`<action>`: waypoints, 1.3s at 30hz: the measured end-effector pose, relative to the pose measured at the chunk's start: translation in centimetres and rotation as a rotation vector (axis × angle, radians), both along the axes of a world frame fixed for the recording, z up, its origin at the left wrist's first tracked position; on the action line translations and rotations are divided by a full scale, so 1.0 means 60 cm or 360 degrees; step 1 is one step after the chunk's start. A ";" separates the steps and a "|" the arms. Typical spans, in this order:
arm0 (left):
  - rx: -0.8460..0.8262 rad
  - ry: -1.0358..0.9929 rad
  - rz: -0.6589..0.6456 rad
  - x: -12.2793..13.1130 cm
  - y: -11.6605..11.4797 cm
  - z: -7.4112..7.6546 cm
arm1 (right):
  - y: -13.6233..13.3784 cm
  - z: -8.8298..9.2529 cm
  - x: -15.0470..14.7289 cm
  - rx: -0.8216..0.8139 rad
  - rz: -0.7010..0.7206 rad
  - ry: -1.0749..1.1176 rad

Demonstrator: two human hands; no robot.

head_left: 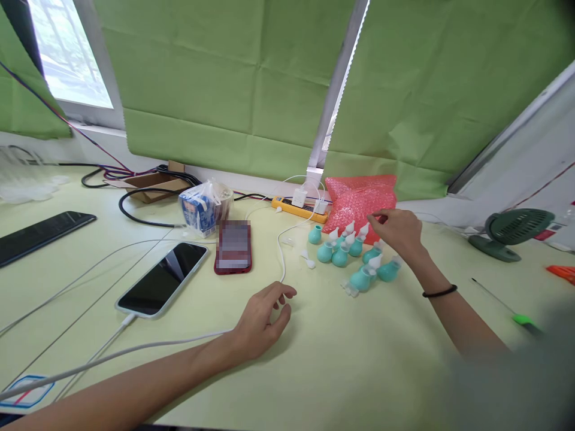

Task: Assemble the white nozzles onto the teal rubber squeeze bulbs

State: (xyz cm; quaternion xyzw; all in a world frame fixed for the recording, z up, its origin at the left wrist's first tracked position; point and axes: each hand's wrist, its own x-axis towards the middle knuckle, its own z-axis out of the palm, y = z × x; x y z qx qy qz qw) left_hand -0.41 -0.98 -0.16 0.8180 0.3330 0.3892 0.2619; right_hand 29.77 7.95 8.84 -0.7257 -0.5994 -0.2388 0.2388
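Observation:
My left hand [265, 320] rests on the table, loosely curled, thumb apart from the fingers and nothing visible between them. A white cable passes beside it. My right hand [399, 230] hangs above a cluster of small teal bulbs, fingertips drawn together in a pinch; what they hold, if anything, is too small to tell. Several bulbs carry white pointed nozzles, such as this teal bulb [340, 257]. An open-topped teal bulb [315, 234] stands apart at the left. A loose white nozzle [309, 262] lies near them. Behind the cluster is a red bubble-wrap bag [359, 200].
Left of the bulbs lie a red-cased phone [233, 254] and a white-edged phone [164, 281] on a cable. At the back are a yellow power strip [291, 208], a bagged blue carton [200, 209] and a cardboard box [153, 184]. A green fan [516, 230] and a green-handled tool [521, 319] are right.

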 end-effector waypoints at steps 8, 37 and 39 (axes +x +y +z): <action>-0.0006 0.0049 -0.0009 0.001 0.002 0.001 | -0.076 -0.043 -0.160 -0.0066 0.1103 -0.0101; -0.0495 -0.0225 0.0090 0.004 0.015 -0.006 | -0.128 -0.150 -0.232 -0.0192 0.1747 0.0513; -0.0483 -0.0190 0.0010 0.005 0.016 -0.008 | -0.142 -0.151 -0.231 -0.0153 0.1789 0.0661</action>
